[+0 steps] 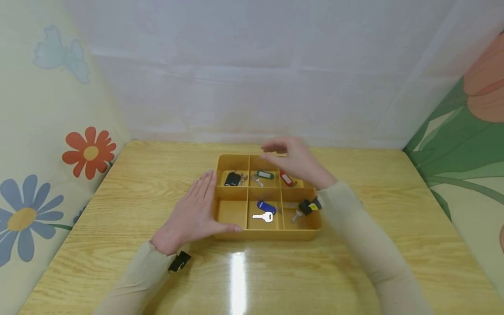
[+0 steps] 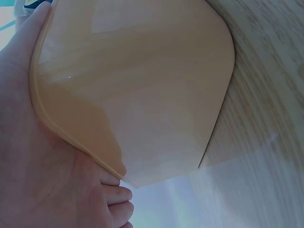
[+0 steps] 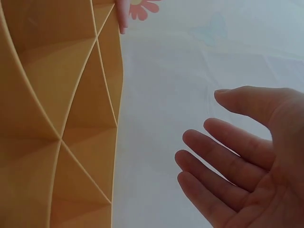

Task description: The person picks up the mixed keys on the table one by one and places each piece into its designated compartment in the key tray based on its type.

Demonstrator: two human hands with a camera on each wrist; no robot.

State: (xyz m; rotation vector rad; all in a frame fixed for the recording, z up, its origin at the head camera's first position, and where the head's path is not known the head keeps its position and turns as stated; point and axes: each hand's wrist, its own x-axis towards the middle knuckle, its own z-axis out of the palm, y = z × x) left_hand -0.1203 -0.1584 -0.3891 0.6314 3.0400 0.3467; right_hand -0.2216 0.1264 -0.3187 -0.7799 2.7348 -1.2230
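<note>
A yellow divided tray (image 1: 267, 235) sits on the wooden table. My left hand (image 1: 193, 212) rests against its left side, fingers straight along the wall and thumb over the front rim. Above the back right part of the tray hovers my right hand (image 1: 295, 159), fingers loosely bent and holding nothing. In the back row lie a black car key (image 1: 232, 179), a key with a green tag (image 1: 265, 175) and a red key tag (image 1: 286, 178). The front row holds a blue key tag (image 1: 266, 207) beside a bright silver key (image 1: 268, 217), and a black-headed key (image 1: 305, 207) with a yellow mark.
A white cloth wall (image 1: 252, 96) stands behind the table (image 1: 393, 210). Panels with painted flowers flank it, one with a red flower (image 1: 90, 153) at left. A small black strap (image 1: 179, 262) shows at the left wrist.
</note>
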